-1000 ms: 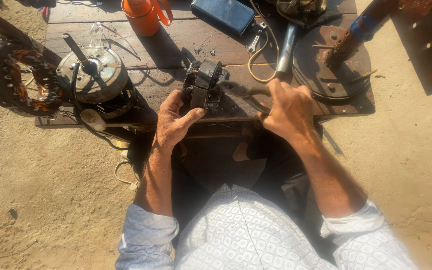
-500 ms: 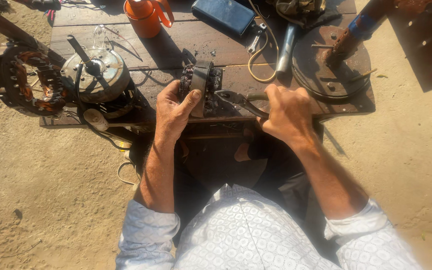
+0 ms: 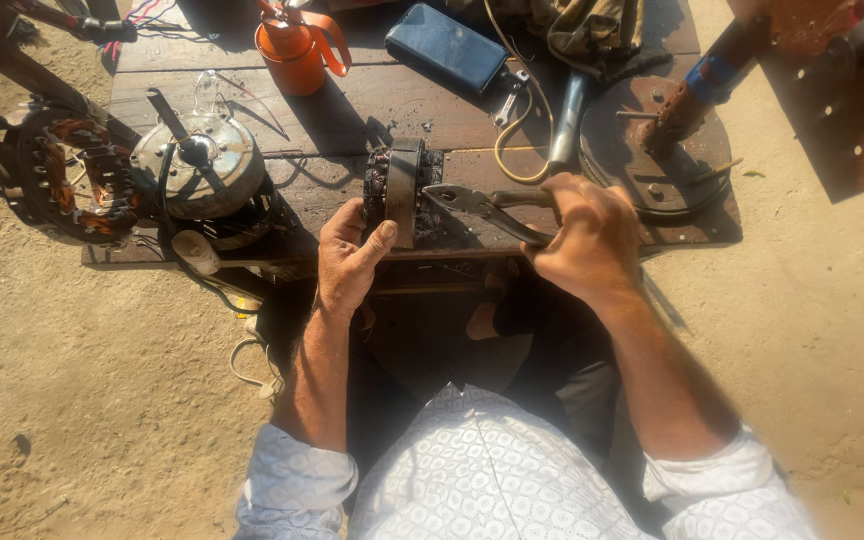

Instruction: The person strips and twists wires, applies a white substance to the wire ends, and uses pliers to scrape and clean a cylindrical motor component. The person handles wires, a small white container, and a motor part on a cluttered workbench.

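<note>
At the near edge of the wooden board [image 3: 372, 110], the left hand [image 3: 350, 258] grips a small motor core [image 3: 402, 190] standing on its rim, thumb pressed on its metal band. The right hand [image 3: 587, 240] is clenched around pliers [image 3: 487, 205], whose tips touch the core. Farther back stand an orange can [image 3: 292, 45] and a blue case [image 3: 460, 45].

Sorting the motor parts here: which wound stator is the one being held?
The small stator standing on edge under the left hand, pliers at it; the big ring stator lies untouched, far left.
</note>
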